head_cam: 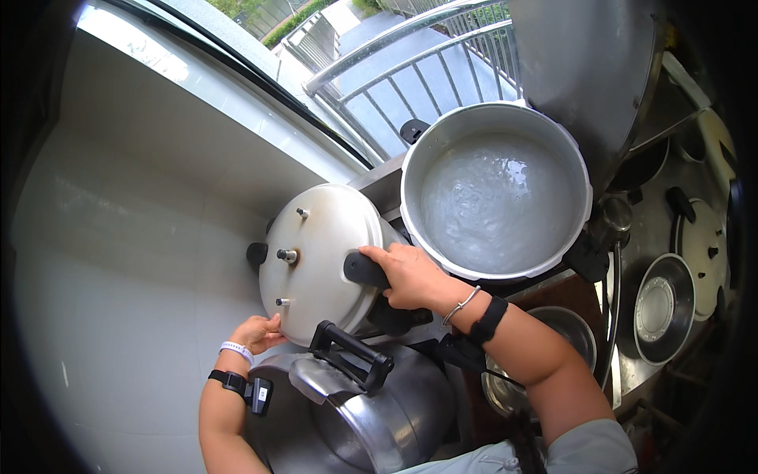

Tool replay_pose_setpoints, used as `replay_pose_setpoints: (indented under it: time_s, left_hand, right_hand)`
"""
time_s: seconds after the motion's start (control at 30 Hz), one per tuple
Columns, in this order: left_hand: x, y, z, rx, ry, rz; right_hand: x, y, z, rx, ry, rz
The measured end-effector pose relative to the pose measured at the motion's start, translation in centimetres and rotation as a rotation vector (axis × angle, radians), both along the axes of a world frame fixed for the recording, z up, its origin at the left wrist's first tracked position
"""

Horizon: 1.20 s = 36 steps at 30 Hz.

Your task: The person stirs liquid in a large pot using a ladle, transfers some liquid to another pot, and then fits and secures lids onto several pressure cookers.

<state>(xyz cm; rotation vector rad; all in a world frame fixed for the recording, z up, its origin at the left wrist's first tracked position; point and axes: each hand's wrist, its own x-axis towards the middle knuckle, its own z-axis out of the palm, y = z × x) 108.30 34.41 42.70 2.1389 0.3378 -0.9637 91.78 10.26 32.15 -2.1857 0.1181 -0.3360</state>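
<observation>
A pressure cooker's metal lid (325, 243) sits tilted on its pot, left of centre, with several small valves on its top. My right hand (411, 275) grips the lid's black side handle (365, 270). At the lid's lower left edge is my left hand (259, 335), its fingers at the rim and partly hidden beneath it. Right of the lid stands a large open pressure cooker pot (583, 207) with rippling water (497, 201) inside. Below my left hand lies an empty metal pressure cooker pot (408, 409), mouth towards the left, with a black bracket-shaped handle (352, 356).
A pale wall (136, 255) rises close on the left. Metal railings (414, 71) stand beyond the window frame (249, 124). At the right are a metal basin (664, 308), another cooker lid (702, 255) and a hose (616, 308). Metal bowls lie under my right forearm.
</observation>
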Motion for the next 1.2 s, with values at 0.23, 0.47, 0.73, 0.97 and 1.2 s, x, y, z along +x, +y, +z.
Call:
replay_pose_setpoints:
  time_s: [0.23,0.47,0.73,0.97,1.2]
  left_hand:
    - [0.5,-1.5,-0.4,0.082,-0.108,-0.088]
    - [-0.6,-5.1,1.1,0.337,-0.369,-0.214]
    - [-5.3,-4.1,5.7,0.06,-0.563,-0.263]
    - [-12.3,-1.8,9.3,-0.073,-0.704,-0.342]
    - [-16.4,-1.4,10.0,-0.142,-0.845,-0.382]
  right_hand:
    - [-1.5,0.3,-1.6,0.065,-0.148,-0.154]
    - [-4.2,0.4,-5.3,-0.004,-0.229,-0.199]
    - [-4.1,1.5,-7.3,0.149,-0.34,-0.318]
    - [-3.5,3.8,-7.4,0.294,-0.377,-0.323]
    - [-2.4,3.1,-7.3,0.219,-0.394,-0.361]
